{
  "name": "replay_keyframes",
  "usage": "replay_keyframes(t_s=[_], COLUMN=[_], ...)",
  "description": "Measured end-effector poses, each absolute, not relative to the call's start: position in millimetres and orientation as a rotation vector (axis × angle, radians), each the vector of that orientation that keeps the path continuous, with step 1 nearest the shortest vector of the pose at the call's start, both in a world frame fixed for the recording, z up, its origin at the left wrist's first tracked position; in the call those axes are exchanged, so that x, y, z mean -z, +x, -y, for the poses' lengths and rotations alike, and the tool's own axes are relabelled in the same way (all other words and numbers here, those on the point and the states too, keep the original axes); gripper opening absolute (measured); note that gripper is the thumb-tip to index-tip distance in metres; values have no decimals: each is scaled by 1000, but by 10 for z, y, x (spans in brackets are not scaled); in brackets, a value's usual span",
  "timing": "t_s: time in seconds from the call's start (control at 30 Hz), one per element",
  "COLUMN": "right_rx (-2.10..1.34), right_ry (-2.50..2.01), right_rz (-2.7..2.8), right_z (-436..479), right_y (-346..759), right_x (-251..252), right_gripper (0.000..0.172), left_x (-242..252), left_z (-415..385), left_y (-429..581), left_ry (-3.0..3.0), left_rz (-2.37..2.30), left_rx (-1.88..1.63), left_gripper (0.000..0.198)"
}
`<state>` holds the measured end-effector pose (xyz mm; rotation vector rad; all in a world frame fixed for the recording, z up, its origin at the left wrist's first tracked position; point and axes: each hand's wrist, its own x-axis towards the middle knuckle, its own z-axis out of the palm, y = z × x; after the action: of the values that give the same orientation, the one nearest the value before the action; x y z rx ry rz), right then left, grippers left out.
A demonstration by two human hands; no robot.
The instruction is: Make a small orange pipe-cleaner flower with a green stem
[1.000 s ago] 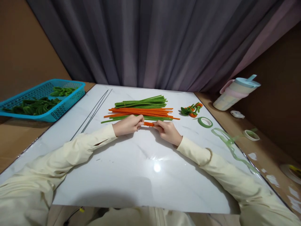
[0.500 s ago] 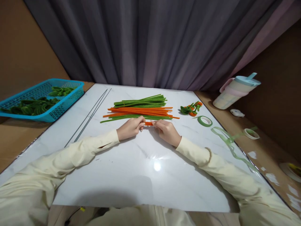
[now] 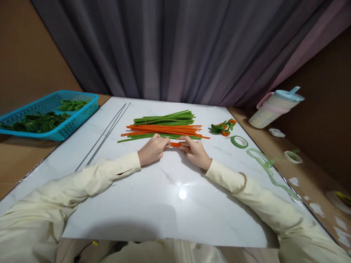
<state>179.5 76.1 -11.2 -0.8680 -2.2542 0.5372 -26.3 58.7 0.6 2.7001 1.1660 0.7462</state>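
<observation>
Between my two hands is a short piece of orange pipe cleaner (image 3: 175,144), apparently folded or bunched. My left hand (image 3: 153,149) pinches its left end, and my right hand (image 3: 196,151) has its right end between thumb and fingers. Both hands are just above the white marbled table, in front of the pipe cleaners. Just beyond my fingers lie orange pipe cleaners (image 3: 164,129), with a bundle of green pipe cleaners (image 3: 164,118) behind them. A few more green ones lie along the near side, partly hidden by my hands.
Small orange-and-green pipe cleaner pieces (image 3: 223,127) lie to the right, near a roll of green tape (image 3: 239,141). Long dark wires (image 3: 105,135) rest at left. A blue basket (image 3: 61,133) holds green leaf shapes. A tumbler (image 3: 271,109) stands at right beside loose tape strips (image 3: 270,171).
My right fingers have lifted and shifted their hold on the orange piece. My left hand has turned slightly, and more of the orange piece shows. The other things stay put.
</observation>
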Motion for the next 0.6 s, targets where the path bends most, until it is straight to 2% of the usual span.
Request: replay_keyframes(t_s=[0.13,0.27,0.6], right_rx=[-599,-583,-615], right_ry=[-827,-834,-830], right_rz=[2185,2174,2167], right_z=[-776,-751,-685], right_y=[1796,1785,1759], right_x=[100,93,98], right_gripper=[19,20,19], left_x=[-32,-93,-65], left_z=[-576,-540,-620], left_y=[-251,-243,-306], left_ry=[2765,2817,3273], left_rz=[-1136,-1094,-941], left_rx=[-753,-756,-805], left_gripper=[14,7,28])
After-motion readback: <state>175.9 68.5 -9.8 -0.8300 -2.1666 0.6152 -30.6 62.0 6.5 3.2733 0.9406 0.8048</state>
